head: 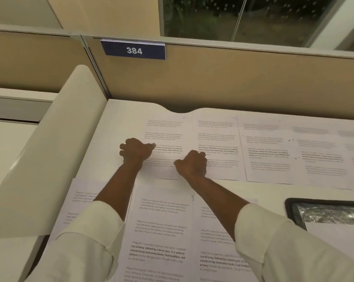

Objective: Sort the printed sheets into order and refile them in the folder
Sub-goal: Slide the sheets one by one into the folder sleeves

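Blue no. plate "384" [133, 50] on tan partition [233, 78], window [208, 17] behind.

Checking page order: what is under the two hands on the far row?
The left hand and right hand lie on the far row's leftmost sheet, covering part of its text.

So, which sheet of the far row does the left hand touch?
The leftmost sheet of that row: the left hand rests on its left edge; the other sheets lie further right.
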Tool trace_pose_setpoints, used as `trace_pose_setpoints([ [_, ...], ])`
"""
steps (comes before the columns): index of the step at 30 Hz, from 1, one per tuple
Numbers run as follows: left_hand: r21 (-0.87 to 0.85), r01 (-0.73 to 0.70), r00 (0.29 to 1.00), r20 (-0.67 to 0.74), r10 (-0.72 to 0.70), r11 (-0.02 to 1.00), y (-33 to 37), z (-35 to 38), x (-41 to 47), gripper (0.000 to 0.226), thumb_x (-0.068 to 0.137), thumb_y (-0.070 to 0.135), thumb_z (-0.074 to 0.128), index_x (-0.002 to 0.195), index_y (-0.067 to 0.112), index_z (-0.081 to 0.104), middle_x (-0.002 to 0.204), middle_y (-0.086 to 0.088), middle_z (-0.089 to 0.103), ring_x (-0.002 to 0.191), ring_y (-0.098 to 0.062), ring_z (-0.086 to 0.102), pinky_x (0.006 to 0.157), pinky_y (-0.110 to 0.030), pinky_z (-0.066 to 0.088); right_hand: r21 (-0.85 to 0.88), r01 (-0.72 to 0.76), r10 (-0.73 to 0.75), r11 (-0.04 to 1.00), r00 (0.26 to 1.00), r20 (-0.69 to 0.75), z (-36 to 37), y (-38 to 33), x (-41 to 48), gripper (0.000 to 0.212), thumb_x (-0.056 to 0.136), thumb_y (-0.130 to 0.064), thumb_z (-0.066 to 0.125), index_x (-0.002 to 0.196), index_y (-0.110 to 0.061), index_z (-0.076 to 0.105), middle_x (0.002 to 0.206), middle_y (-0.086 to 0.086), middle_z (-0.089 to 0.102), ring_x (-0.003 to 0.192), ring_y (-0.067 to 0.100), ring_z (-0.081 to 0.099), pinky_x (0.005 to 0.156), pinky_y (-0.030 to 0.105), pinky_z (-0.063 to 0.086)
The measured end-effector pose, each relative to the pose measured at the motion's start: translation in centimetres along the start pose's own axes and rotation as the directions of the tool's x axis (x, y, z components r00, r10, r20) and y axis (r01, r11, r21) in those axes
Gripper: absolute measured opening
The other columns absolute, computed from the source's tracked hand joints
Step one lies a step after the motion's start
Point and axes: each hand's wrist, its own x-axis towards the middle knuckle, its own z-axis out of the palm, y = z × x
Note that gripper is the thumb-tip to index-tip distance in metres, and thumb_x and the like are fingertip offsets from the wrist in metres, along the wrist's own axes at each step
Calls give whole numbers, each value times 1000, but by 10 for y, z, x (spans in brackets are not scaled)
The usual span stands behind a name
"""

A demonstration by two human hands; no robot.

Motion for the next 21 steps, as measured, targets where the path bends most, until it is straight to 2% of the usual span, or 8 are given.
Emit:
trace_pose_setpoints([
  [3, -50, 26, 999, 43, -24, 998, 0, 2, 10, 88, 74, 56, 89, 137, 3, 58, 141, -16, 58, 132, -38, 54, 110, -52, 49, -34, 5, -5, 999, 1000, 2, 0, -3, 0, 41, 91, -32, 74, 120, -5, 63, 138, 18, 48, 130, 37, 50, 89, 42, 55],
  [6, -141, 70, 992, 110, -55, 988, -6, 1, 19, 79, 54, 55, 94, 113, 8, 71, 119, -9, 73, 112, -37, 67, 102, -51, 56, -62, 13, -14, 998, 1000, -12, 0, -1, 1, 41, 93, -30, 72, 123, -4, 62, 139, 18, 47, 132, 35, 46, 88, 40, 51],
  [9, -169, 137, 985, 127, -116, 976, -15, -2, 25, 71, 39, 54, 90, 92, 11, 71, 98, -8, 77, 92, -36, 73, 93, -51, 60, -64, 18, -20, 998, 1000, -21, 0, 0, 2, 46, 92, -31, 73, 127, -6, 60, 139, 16, 47, 132, 33, 46, 84, 38, 49],
  [11, -209, 166, 982, 123, -143, 964, -18, -6, 24, 65, 39, 51, 91, 86, 12, 71, 94, -9, 77, 91, -37, 72, 92, -51, 60, -54, 22, -24, 998, 999, -24, 1, 2, 4, 53, 91, -34, 74, 132, -6, 57, 139, 15, 47, 133, 33, 46, 87, 40, 50],
  [13, -242, 166, 983, 112, -143, 956, -17, -11, 18, 58, 44, 47, 97, 81, 13, 68, 100, -9, 76, 101, -38, 67, 98, -50, 56, -47, 28, -29, 999, 999, -17, 3, 4, 6, 54, 91, -36, 73, 134, -8, 56, 138, 14, 46, 134, 33, 45, 92, 42, 52],
  [15, -256, 140, 988, 98, -119, 956, -13, -12, 11, 54, 58, 36, 101, 91, 7, 68, 113, -11, 73, 108, -38, 64, 100, -44, 55, -43, 37, -38, 998, 999, -13, 4, 6, 9, 54, 91, -37, 72, 136, -11, 57, 139, 13, 46, 135, 33, 44, 94, 43, 52],
  [18, -178, 10, 996, 92, 6, 984, -13, -12, 4, 66, 76, 23, 95, 130, 2, 64, 132, -13, 67, 119, -38, 65, 98, -38, 54, -25, 42, -42, 999, 999, -15, 5, 7, 10, 56, 92, -39, 72, 138, -11, 56, 140, 13, 46, 135, 32, 44, 95, 43, 52],
  [21, -96, -141, 986, 77, 149, 985, -14, -20, -6, 44, 80, 27, 89, 119, 11, 75, 122, -10, 75, 106, -36, 71, 96, -47, 60, 18, 47, -46, 999, 999, -16, 4, 9, 11, 55, 91, -39, 73, 137, -13, 57, 139, 12, 47, 133, 32, 48, 96, 43, 53],
])
